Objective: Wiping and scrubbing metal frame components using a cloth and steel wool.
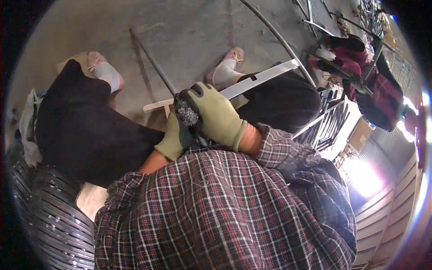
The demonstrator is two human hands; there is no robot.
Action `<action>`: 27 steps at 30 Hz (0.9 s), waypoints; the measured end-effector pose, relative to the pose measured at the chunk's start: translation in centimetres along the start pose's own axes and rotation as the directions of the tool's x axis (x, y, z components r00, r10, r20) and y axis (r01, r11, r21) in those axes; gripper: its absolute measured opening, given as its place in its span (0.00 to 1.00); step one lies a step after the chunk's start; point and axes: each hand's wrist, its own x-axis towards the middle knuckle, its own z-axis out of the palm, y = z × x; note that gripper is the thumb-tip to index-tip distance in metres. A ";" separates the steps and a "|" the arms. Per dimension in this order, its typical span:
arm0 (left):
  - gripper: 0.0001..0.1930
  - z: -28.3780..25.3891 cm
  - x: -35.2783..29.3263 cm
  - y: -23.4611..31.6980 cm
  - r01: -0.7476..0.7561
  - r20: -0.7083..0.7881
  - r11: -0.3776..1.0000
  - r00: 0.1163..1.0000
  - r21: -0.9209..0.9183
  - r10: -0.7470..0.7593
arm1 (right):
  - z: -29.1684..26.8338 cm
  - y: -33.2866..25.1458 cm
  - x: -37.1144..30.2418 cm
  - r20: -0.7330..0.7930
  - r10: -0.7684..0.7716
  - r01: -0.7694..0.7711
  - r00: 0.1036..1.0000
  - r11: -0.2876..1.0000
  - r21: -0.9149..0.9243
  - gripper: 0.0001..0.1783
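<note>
My right hand (220, 114), in a pale green glove with dark fingertips, is closed round a wad of grey steel wool (185, 111). The wool presses against a slim grey metal rod (155, 65) that slants away toward the floor at the far left. Just below, my left hand (171, 141), gloved alike, closes about the near part of the rod; its fingers are mostly hidden. Behind my hands, a flat silvery metal bar (274, 72) with a dark notch runs across my right thigh. A curved metal tube (274, 33) meets its far end.
On the left stand stacked dark slatted metal pieces (58, 216). Metal bars (330, 121) are piled beyond my right knee. A co-worker in a maroon top (382, 83) bends among metal frames at the right. A cardboard box (360, 135) sits nearby. My feet rest on the grey floor (184, 27).
</note>
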 end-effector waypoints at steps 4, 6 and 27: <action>0.29 2.5 -1.4 4.5 0.327 -0.103 0.927 0.944 0.186 -0.312 | 3.8 9.8 -2.6 -0.668 0.462 0.090 0.584 0.780 0.619 0.15; 0.28 4.2 -1.6 4.1 0.310 -0.043 0.922 0.950 0.230 -0.309 | 11.0 20.7 -3.6 -0.541 0.616 -0.327 0.572 0.777 0.539 0.16; 0.24 0.7 0.2 1.4 0.138 -0.058 0.987 0.988 -0.080 -0.143 | 0.6 -3.1 -1.7 -0.680 0.253 0.503 0.688 0.509 0.698 0.27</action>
